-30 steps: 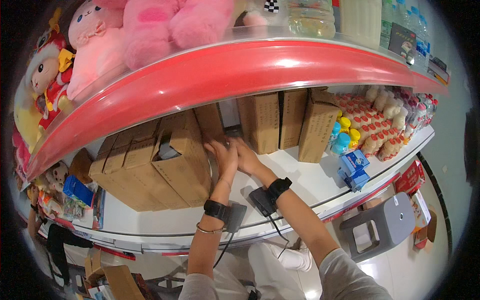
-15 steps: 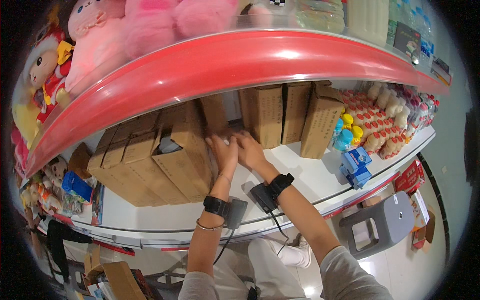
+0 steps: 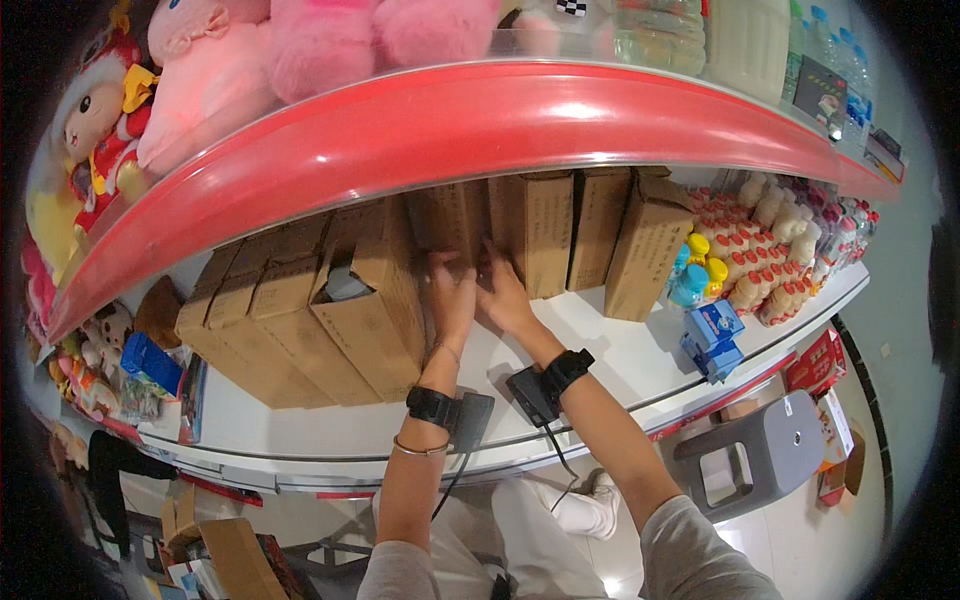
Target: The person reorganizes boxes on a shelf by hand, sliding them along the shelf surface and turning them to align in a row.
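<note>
A brown cardboard box (image 3: 446,215) stands upright deep on the white shelf, under the red front edge. My left hand (image 3: 452,300) has its fingers bent against the lower front of this box. On the box's right side, the fingers of my right hand (image 3: 504,297) press near its lower corner. The two hands close on the box from either side; some fingertips are hidden. Left of my hands, a row of similar cartons (image 3: 285,330) leans together, the nearest with a torn opening. Close to my right hand stands another upright carton (image 3: 546,235).
A tilted carton (image 3: 645,250) stands farther right, before yellow- and blue-capped bottles (image 3: 690,285), blue small boxes (image 3: 714,322) and packed drink bottles (image 3: 755,260). The red shelf edge (image 3: 480,110) overhangs my hands. A grey stool (image 3: 770,440) is below right.
The box between my hands has shifted right and straightened, covering the gap that showed the shelf's back. My hands have stayed close to the same spot, with the right fingers now higher.
</note>
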The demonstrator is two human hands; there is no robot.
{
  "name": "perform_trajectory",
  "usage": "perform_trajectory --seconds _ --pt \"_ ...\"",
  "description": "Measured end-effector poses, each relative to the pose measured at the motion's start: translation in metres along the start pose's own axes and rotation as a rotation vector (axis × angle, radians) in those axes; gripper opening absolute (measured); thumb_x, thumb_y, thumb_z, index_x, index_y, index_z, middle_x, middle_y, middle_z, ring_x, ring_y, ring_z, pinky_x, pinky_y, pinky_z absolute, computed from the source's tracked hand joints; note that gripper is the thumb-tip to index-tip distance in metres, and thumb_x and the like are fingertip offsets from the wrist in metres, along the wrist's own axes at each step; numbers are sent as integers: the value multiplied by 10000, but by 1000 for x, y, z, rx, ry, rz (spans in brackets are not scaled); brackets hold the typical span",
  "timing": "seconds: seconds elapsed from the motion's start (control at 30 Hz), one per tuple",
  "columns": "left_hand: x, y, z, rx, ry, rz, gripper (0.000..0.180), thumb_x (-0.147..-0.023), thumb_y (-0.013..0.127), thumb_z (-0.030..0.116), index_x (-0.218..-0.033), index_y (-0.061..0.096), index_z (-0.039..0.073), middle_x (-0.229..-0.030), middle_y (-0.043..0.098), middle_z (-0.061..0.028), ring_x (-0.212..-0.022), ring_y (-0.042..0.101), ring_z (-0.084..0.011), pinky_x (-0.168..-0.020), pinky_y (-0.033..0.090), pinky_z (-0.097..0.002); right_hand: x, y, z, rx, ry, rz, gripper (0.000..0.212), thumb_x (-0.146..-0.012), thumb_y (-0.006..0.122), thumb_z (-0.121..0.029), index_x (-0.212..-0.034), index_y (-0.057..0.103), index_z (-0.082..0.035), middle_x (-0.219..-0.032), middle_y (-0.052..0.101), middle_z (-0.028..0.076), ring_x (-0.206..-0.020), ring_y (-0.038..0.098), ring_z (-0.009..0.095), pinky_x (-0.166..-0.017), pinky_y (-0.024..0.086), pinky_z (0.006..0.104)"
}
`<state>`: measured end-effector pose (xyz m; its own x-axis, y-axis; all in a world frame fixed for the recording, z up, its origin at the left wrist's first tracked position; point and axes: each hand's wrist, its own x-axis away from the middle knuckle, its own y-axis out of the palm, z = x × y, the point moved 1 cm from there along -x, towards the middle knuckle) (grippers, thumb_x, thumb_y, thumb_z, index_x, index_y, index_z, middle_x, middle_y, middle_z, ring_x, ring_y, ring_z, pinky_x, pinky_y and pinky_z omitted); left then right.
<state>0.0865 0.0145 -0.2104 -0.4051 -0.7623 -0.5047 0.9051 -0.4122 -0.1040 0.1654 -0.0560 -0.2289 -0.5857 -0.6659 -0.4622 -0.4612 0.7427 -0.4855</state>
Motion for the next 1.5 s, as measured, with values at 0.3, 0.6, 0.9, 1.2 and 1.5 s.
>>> perform_trajectory --seconds 0.3,0.6,0.9,1.2,1.5 --pt "4 1 5 7 -32 85 448 -762 569 93 -1174 425 -12 -1137 464 -149 -1063 440 -269 -924 352 -374 -1 1 -1 -50 10 -51 709 -788 575 -296 -1340 266 24 -1314 366 283 -1189 396 420 -986 346 412" --pt "8 2 12 -350 73 177 532 -755 610 106 -1238 418 -8 -1153 442 -214 -1054 453 -347 -923 362 -415 12 -7 -23 201 -69 36 568 -797 531 -185 -1278 328 39 -1170 417 315 -1089 432 454 -900 397 448" --pt "13 6 32 82 -122 -4 546 -768 577 63 -1272 377 6 -1041 524 -162 -956 527 -281 -844 425 -392 11 4 -22 157 -223 -2 492 -803 525 -202 -1201 373 43 -1160 428 287 -1004 502 454 -799 456 476" --pt "14 3 25 -188 46 -36 470 -761 542 72 -1216 473 -24 -1147 521 -224 -1086 488 -351 -941 381 -391 3 6 -5 -22 12 -50 615 -825 494 -268 -1319 272 22 -1273 411 286 -1151 434 420 -927 395 429" --pt "14 7 20 -189 27 -83 447 -775 545 94 -1202 502 -30 -1221 488 -240 -1147 451 -365 -988 347 -380 -9 7 5 123 -28 -223 627 -810 516 -304 -1318 317 7 -1317 385 257 -1209 391 379 -978 355 377"
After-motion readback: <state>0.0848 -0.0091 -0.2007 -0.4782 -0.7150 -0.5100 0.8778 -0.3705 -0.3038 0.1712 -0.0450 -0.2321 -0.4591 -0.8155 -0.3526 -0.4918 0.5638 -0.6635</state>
